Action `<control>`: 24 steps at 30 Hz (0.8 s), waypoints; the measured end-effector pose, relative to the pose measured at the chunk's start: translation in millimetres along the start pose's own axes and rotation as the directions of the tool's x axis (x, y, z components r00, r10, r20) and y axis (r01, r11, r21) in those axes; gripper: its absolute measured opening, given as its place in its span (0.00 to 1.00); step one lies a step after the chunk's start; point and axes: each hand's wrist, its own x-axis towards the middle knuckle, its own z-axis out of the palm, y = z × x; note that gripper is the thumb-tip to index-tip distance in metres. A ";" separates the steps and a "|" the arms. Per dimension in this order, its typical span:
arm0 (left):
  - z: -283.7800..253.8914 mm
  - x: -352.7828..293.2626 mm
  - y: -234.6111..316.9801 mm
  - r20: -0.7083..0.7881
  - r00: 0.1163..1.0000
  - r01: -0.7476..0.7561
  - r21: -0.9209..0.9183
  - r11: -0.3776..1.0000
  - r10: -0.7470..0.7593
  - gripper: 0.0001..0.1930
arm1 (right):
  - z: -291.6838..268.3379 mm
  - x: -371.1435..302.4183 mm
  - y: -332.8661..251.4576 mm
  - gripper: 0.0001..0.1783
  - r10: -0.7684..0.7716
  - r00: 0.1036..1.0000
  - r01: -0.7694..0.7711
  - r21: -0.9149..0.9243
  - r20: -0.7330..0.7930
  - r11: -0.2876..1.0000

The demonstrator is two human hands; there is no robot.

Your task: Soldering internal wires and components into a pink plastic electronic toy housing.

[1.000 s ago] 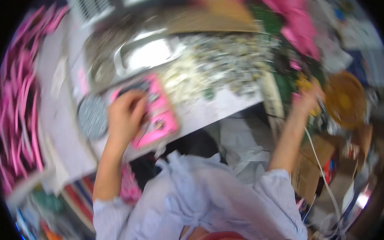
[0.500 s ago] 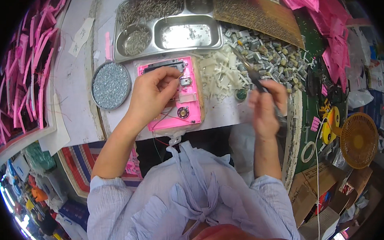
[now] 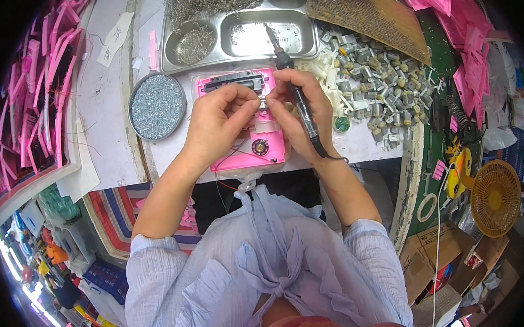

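A pink plastic housing (image 3: 238, 162) lies before me, with a black battery holder (image 3: 237, 82) at its far end and a round black speaker (image 3: 260, 146) near its close end. My left hand (image 3: 218, 121) is closed over the middle of the housing, thumb and fingertips pinched at a small metal part (image 3: 263, 103); whatever they hold is hidden. My right hand (image 3: 306, 111) grips a corded black soldering iron (image 3: 304, 115), its metal tip pointing away over the tray. The right thumb and fingertips meet at the same metal part, close to the left fingertips.
A steel compartment tray (image 3: 224, 62) with small metal parts stands beyond the housing. A round dish (image 3: 157, 107) of tiny silvery pieces is at left. Loose small motors (image 3: 382, 83) lie heaped at right, beside a brown board (image 3: 373, 21). Pink housings (image 3: 44, 86) are stacked far left.
My right hand has come left from beside the motors to the housing, bringing the soldering iron, and now meets the left fingertips. The left hand stays over the housing.
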 end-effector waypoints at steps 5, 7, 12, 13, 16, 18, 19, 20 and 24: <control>9.1 -1.0 -0.1 -0.019 0.913 -0.367 0.397 0.841 0.408 0.05 | -28.0 -6.9 -12.4 0.19 -0.052 0.998 0.048 -0.160 -0.017 0.986; 10.0 2.0 -3.2 -0.009 0.842 -0.454 0.530 0.717 0.540 0.06 | -54.0 -13.6 -21.5 0.15 -0.142 0.990 0.135 -0.192 -0.025 0.972; 13.2 6.7 -18.0 0.025 0.791 -0.474 0.657 0.587 0.611 0.08 | -78.9 -59.9 -30.0 0.12 0.069 0.997 -0.068 0.036 -0.029 0.997; 13.3 7.8 -18.3 0.032 0.784 -0.487 0.650 0.583 0.620 0.08 | -78.9 -64.2 -28.0 0.12 0.045 0.999 -0.045 0.013 -0.014 0.999; 11.3 8.1 -14.8 0.051 0.778 -0.502 0.651 0.570 0.626 0.08 | -77.6 -70.3 -24.8 0.12 0.070 0.997 -0.071 0.020 0.020 0.997; 10.6 7.3 -14.3 0.061 0.789 -0.488 0.667 0.563 0.612 0.08 | -75.1 -70.8 -20.1 0.12 0.067 0.997 -0.068 0.027 0.029 0.997; 10.7 7.0 -15.0 0.062 0.789 -0.486 0.672 0.559 0.611 0.08 | -74.1 -70.4 -18.9 0.12 0.067 0.997 -0.068 0.026 0.034 0.997; 11.0 7.0 -15.6 0.061 0.789 -0.483 0.677 0.556 0.611 0.08 | -73.6 -69.0 -18.0 0.12 0.064 0.997 -0.065 0.025 0.040 0.998; 11.2 7.8 -16.7 0.062 0.786 -0.480 0.687 0.545 0.615 0.07 | -69.8 -66.0 -17.2 0.12 0.085 0.995 -0.087 0.039 0.048 0.995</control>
